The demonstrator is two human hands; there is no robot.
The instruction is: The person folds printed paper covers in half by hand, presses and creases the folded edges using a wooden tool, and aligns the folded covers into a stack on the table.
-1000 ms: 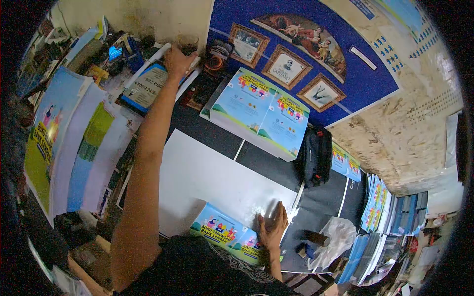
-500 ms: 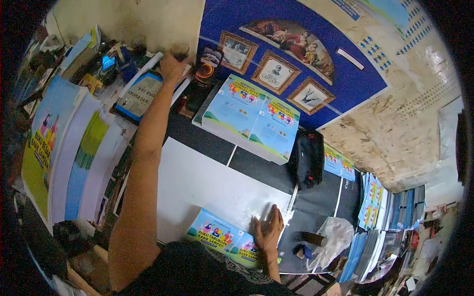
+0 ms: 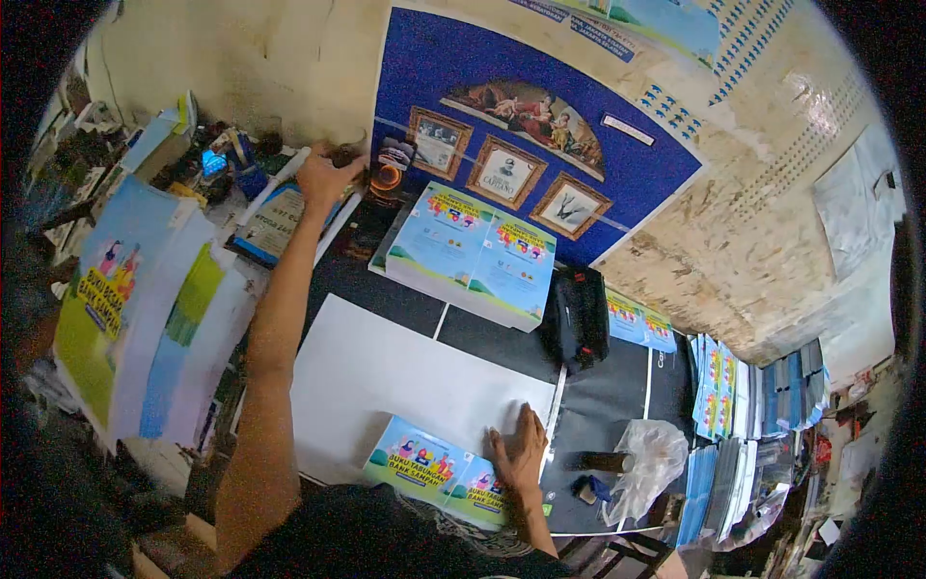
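My left hand (image 3: 328, 180) is stretched out to the far left of the table, with thumb and fingers curved around a dark, round-rimmed cup (image 3: 347, 151). Its contents are too blurred to tell. Below that hand lies a framed card with a blue border (image 3: 270, 227), partly covered by my arm. On a large white board (image 3: 386, 362) rests my right hand (image 3: 523, 452), fingers extended and thumb apart. Close beside it, at the near edge, are printed booklet covers (image 3: 415, 458) with cartoon figures; the hand touches or nearly touches their right edge.
A thick stack of blue printed sheets (image 3: 473, 256) stands at the back, beside a black pouch (image 3: 581, 318). To the right lie a clear plastic bag (image 3: 651, 463) and a brown cylinder (image 3: 606, 462). Large booklets (image 3: 101, 294) lean at left; more stacks (image 3: 709, 482) stand at right.
The view has tilted up, so the scene sits lower. My left hand and the cup have come slightly nearer. My right hand stays on the board.
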